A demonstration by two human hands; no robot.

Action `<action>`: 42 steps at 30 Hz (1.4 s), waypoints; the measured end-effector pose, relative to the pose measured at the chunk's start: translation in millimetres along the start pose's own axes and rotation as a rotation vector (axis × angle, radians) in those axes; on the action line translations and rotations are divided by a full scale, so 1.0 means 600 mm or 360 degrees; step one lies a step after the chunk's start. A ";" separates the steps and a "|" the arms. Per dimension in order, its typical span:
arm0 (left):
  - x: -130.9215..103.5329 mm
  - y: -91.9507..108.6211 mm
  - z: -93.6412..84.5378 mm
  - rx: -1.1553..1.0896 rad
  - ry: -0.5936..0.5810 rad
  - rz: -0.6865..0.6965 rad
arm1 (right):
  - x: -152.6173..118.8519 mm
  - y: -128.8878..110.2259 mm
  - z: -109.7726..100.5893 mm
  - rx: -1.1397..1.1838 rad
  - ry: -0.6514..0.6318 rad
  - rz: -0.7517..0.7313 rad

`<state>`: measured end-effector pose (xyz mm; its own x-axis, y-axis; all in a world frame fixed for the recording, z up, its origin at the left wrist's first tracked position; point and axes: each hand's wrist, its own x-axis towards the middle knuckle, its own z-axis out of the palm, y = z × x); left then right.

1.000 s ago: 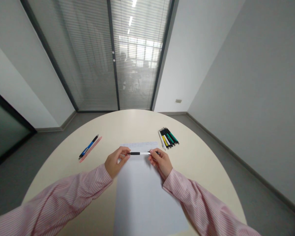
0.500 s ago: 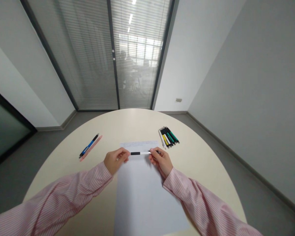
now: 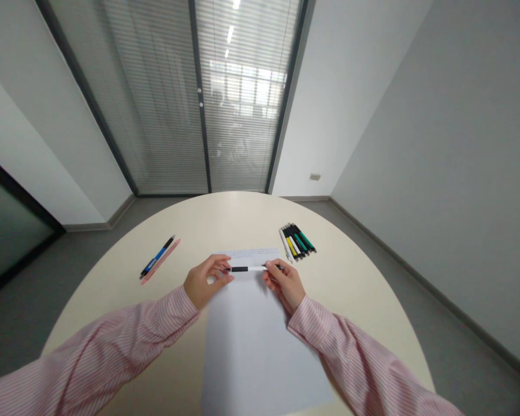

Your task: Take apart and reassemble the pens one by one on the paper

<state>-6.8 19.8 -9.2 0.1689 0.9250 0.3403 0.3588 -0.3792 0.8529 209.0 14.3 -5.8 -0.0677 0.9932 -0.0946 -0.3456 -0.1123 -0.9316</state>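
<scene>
A pen (image 3: 248, 269) with a white barrel and a black grip lies level above the far part of a long white paper sheet (image 3: 260, 335). My right hand (image 3: 285, 281) pinches its clip end between thumb and fingers. Around the tip end, my left hand (image 3: 207, 278) is open, thumb and fingers spread apart; the tip reaches between them, and I cannot tell whether the fingers touch it. Lines of small writing show at the paper's far edge, partly behind the left fingers.
A row of several pens (image 3: 297, 241), white, yellow, black and green, lies beyond my right hand. Left of the paper rest a blue-and-black pen (image 3: 157, 257) and a pink pen (image 3: 160, 262). All are on a round cream table (image 3: 238, 216) before a glass partition (image 3: 208, 115).
My left thumb and fingers have come apart from their pinch at the pen's tip end. The right hand keeps its hold, and the pen stays nearly in place.
</scene>
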 end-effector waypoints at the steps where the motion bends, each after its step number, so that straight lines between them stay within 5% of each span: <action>1: 0.000 0.000 0.000 0.0013 0.0017 0.0019 | 0.000 0.000 0.000 0.0000 -0.0001 -0.0002; 11: -0.005 0.000 -0.001 0.0034 -0.0226 0.0025 | -0.013 -0.008 0.012 0.0094 -0.0178 0.0034; 16: -0.007 -0.001 0.003 0.0086 -0.0175 0.0104 | -0.017 -0.003 0.017 -0.0095 -0.0334 0.0081; 23: -0.006 0.009 0.004 0.0004 -0.0210 0.0109 | -0.013 -0.007 0.006 0.0209 -0.0276 0.0291; 42: -0.011 0.013 0.003 0.0005 -0.0338 0.0290 | -0.019 -0.010 0.009 0.0306 -0.0620 0.0359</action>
<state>-3.3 10.8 -5.2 0.4193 0.8163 0.3972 0.3075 -0.5394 0.7839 206.6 3.2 2.9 -0.4933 0.8623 -0.1143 -0.4460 -0.3635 -0.8179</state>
